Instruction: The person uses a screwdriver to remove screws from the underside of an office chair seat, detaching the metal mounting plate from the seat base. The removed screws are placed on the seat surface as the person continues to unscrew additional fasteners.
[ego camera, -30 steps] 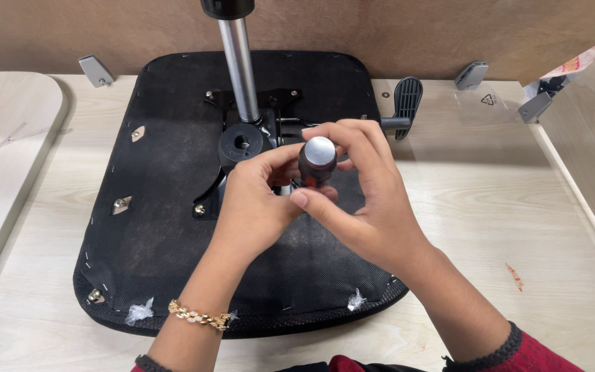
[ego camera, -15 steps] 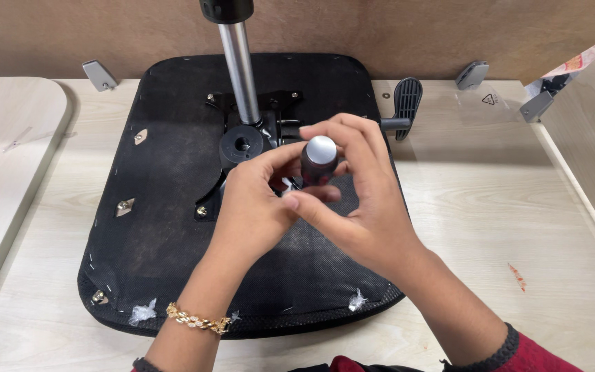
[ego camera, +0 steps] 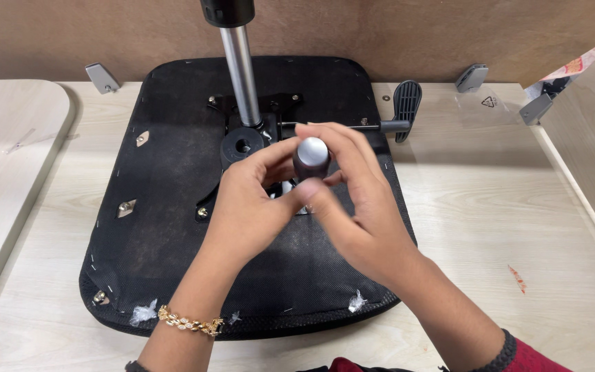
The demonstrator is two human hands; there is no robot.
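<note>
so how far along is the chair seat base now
Looks done: the black mechanism plate sits on the upturned seat, with bolts showing at its top corners, and the gas lift column and lever are on. In hand: the left hand and right hand grip a screwdriver handle upright over the plate. Left: whatever fastener lies hidden beneath it.

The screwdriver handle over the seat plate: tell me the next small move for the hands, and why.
Probably keep the screwdriver handle upright and give it another turn with the right hand, while the left hand steadies it low down. Both hands grip it above the metal plate on the upturned seat base. The tip is hidden, so this is only a judgement.
</note>
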